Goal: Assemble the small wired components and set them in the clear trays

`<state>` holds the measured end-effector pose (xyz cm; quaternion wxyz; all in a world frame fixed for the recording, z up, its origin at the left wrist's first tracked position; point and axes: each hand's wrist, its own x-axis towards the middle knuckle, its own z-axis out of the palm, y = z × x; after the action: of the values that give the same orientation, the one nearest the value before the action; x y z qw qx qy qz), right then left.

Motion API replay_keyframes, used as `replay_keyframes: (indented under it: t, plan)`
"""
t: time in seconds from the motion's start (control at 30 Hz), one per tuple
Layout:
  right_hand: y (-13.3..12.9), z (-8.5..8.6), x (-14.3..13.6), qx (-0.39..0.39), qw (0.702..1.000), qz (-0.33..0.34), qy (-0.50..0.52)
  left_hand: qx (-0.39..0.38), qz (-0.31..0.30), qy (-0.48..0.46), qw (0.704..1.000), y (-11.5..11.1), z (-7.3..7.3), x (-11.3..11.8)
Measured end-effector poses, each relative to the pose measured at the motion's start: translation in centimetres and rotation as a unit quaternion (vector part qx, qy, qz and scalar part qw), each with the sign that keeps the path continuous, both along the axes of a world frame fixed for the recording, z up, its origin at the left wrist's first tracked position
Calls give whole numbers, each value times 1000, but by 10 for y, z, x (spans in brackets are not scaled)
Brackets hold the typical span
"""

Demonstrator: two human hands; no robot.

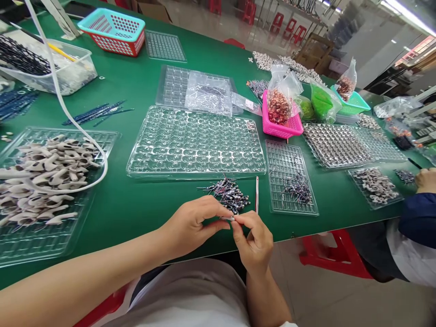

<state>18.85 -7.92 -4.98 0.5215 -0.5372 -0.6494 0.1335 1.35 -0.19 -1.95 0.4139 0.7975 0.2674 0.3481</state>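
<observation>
Eyes on the fingertips: the left hand (199, 222) had a small pale piece (227, 219) pinched between thumb and forefinger, and the right hand (254, 240) gripped its near-touching end at three o'clock, its other fingers curled in! That piece sat above the edge of the green table (177, 193), too small for its details to be told. Just off at twelve o'clock lay a heap of dark wired parts (233, 195); beyond, at eleven, stretched a large clear tray (190, 145), pale pieces in its far right corner. Round to one o'clock stood a pink basket (281, 131), and at two a smaller tray (279, 200) bore more wired parts. Grey-white shells (56, 175) crowded nine o'clock; near three, a co-worker's hand (426, 180) showed.
</observation>
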Motion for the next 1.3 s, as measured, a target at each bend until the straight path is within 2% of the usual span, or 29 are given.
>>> replay_keyframes:
  t: [0.2,0.3,0.4,0.53,0.63,0.73,0.87,0.93,1.0,1.07,1.13,1.2,1.3]
  plan:
    - [1,-4,1,1,1000,-2,-27,-5,6,17,1000,2,-5,-1]
    - [-1,-6,4,-1,999,-14,-34,-23,12,51,998,2,-1,-1]
    - [-3,-7,7,-9,998,-49,-49,-34,28,101,994,3,15,-4]
    - [-2,-9,8,-29,996,-71,-36,-50,102,129,985,9,46,-21]
    - [-3,-8,5,-49,995,-90,-2,-74,187,95,975,15,59,-51]
    - [-4,-7,3,-60,994,-95,21,-57,294,99,949,24,57,-97]
    - [-1,-10,2,-39,996,-75,37,-19,451,219,865,36,52,-166]
    - [1,-12,2,-21,997,-67,43,-7,494,267,828,39,55,-192]
    - [3,-14,1,0,997,-60,46,9,521,295,801,42,60,-205]
    - [3,-15,-1,22,998,-52,40,29,515,309,799,49,62,-203]
    - [3,-15,-2,37,998,-38,28,62,463,322,824,62,59,-187]
    - [4,-15,-4,47,998,-28,20,101,384,327,858,79,54,-156]
    - [5,-15,-8,66,997,-34,1,134,239,329,904,111,46,-87]
